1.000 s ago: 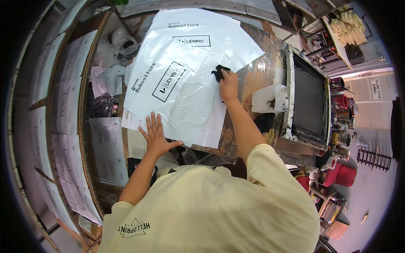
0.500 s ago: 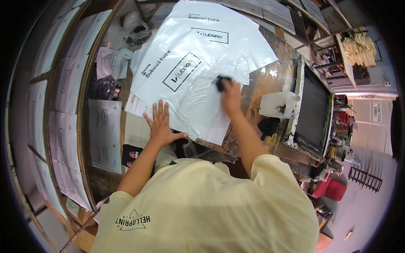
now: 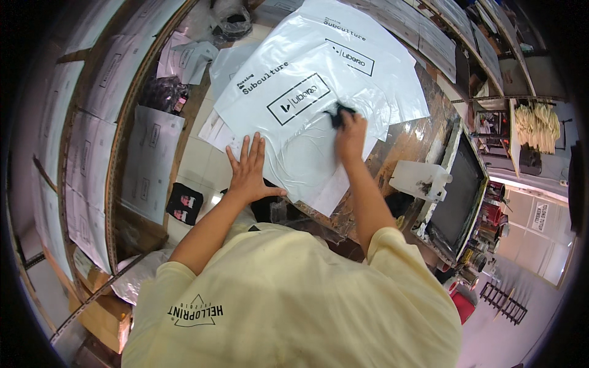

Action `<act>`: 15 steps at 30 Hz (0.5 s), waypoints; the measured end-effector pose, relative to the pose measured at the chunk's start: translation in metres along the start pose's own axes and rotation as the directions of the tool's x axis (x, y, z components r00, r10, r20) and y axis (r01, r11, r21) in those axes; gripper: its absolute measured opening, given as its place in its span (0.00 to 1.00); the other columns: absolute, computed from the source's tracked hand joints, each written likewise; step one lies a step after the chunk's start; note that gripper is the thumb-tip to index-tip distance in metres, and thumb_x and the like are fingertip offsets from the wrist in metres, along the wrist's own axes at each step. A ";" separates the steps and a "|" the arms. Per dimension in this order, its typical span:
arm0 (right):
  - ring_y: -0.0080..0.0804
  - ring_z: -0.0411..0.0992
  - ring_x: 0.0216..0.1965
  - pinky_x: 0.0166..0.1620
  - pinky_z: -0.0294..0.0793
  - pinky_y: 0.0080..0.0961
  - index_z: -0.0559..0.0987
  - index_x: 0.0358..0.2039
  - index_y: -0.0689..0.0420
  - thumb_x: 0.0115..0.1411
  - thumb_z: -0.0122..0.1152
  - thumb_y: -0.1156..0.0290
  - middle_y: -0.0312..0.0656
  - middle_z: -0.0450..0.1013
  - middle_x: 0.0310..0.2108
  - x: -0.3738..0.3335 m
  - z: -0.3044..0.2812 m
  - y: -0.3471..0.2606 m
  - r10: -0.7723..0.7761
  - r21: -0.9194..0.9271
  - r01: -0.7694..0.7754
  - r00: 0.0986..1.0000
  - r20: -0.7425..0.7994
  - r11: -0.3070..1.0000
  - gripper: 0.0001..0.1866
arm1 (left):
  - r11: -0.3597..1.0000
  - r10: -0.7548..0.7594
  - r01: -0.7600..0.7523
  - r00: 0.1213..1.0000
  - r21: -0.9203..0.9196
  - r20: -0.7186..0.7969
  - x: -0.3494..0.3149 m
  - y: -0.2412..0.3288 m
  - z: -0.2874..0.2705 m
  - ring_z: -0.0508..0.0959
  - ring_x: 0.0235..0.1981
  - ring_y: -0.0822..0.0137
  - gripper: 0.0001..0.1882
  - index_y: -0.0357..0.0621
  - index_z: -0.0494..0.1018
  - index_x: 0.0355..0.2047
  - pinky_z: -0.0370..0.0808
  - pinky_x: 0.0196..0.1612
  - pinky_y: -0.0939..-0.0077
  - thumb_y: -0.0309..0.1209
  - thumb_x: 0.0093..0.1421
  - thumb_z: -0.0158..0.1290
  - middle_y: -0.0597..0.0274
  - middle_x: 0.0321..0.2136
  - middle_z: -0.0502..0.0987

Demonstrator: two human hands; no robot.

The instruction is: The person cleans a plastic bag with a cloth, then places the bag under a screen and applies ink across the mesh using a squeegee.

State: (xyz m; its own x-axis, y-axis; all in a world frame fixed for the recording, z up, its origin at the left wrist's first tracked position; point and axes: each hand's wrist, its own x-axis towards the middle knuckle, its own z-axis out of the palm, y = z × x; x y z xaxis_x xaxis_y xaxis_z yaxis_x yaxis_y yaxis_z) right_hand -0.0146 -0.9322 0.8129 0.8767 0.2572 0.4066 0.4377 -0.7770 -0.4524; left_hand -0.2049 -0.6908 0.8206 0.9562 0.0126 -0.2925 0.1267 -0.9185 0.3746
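At upper centre, the right hand grips a black rag against the sheet; the left hand lies flat, spread wide. Print is on – creases remain below it.

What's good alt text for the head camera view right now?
A person's right hand holds a black cloth on glossy white printed sheets while the left hand lies spread at their near edge. The sheets partly cover a wooden table; to the right are a whitish container and a dark framed panel.
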 end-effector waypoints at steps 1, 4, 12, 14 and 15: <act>0.56 0.71 0.44 0.48 0.71 0.46 0.82 0.48 0.61 0.48 0.57 0.87 0.55 0.74 0.43 0.008 -0.001 0.007 0.018 -0.029 -0.017 1.000 0.012 0.999 0.24 | 1.000 0.002 -0.002 1.000 -0.004 0.005 0.000 0.001 -0.003 0.26 0.79 0.48 0.86 0.39 0.32 0.78 0.15 0.68 0.24 0.80 0.33 0.62 0.51 0.79 0.30; 0.57 0.70 0.45 0.54 0.69 0.52 0.78 0.53 0.61 0.54 0.57 0.81 0.55 0.73 0.43 -0.036 0.020 -0.019 -0.086 0.095 0.072 0.986 0.146 0.993 0.23 | 1.000 -0.005 0.005 1.000 0.003 0.004 0.000 -0.002 -0.001 0.26 0.79 0.49 0.86 0.39 0.32 0.78 0.17 0.69 0.24 0.80 0.33 0.62 0.53 0.80 0.31; 0.55 0.70 0.43 0.48 0.70 0.48 0.80 0.50 0.61 0.52 0.57 0.82 0.55 0.73 0.43 -0.027 0.017 -0.048 -0.171 0.042 0.166 0.963 0.209 0.985 0.23 | 1.000 0.015 -0.014 0.998 0.023 -0.058 -0.002 -0.005 0.004 0.30 0.79 0.48 0.86 0.36 0.35 0.77 0.21 0.69 0.22 0.81 0.33 0.61 0.52 0.80 0.33; 0.57 0.70 0.43 0.48 0.70 0.49 0.80 0.50 0.61 0.51 0.56 0.84 0.55 0.73 0.42 -0.015 0.016 -0.038 -0.134 0.005 0.135 0.973 0.188 0.991 0.24 | 1.000 0.025 -0.025 0.997 0.006 -0.066 -0.002 -0.005 0.003 0.30 0.79 0.48 0.86 0.35 0.36 0.77 0.21 0.69 0.22 0.80 0.33 0.61 0.51 0.79 0.33; 0.57 0.70 0.43 0.48 0.70 0.49 0.80 0.50 0.62 0.50 0.57 0.84 0.56 0.73 0.42 -0.023 0.020 -0.041 -0.147 0.020 0.146 0.968 0.206 0.989 0.24 | 1.000 0.031 -0.031 0.997 -0.001 -0.070 -0.002 -0.005 0.002 0.29 0.79 0.48 0.86 0.35 0.36 0.77 0.21 0.69 0.21 0.80 0.33 0.61 0.51 0.79 0.33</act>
State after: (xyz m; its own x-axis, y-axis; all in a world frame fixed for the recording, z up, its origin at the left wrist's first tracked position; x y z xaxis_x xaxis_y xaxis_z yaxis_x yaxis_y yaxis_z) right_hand -0.0490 -0.8952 0.8060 0.8249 0.4811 0.2967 0.5649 -0.7197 -0.4035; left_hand -0.2086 -0.6869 0.8172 0.9758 0.0123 -0.2181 0.0976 -0.9179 0.3846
